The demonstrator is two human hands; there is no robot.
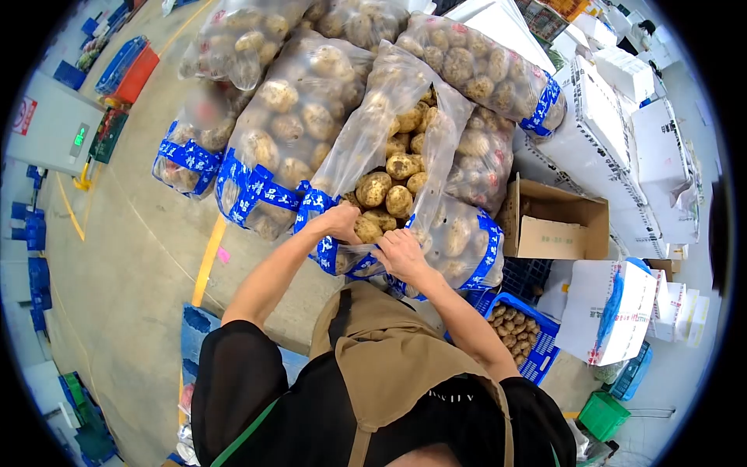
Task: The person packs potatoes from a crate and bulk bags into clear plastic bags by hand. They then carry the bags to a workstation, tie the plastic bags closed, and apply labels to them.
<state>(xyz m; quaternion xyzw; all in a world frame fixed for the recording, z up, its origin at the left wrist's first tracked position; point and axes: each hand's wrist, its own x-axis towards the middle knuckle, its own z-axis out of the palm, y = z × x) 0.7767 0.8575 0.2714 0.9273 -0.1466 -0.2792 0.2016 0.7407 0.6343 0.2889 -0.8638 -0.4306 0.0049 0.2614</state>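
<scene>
A clear plastic bag (354, 152) with blue printed bands lies in front of me, torn open along its length. Potatoes (399, 201) show through the long gap. My left hand (340, 223) is closed on the bag's edge at the near left of the tear, beside a potato. On the near right side, my right hand (401, 253) pinches the plastic, its fingertips close to the left hand. Part of the gripped film is hidden under my fingers.
More full potato bags (284, 128) lie to the left, behind and right. An open cardboard box (556, 222) stands to the right. Below it, a blue crate (548, 342) holds small potatoes (513, 331). White boxes (599, 148) are stacked at far right.
</scene>
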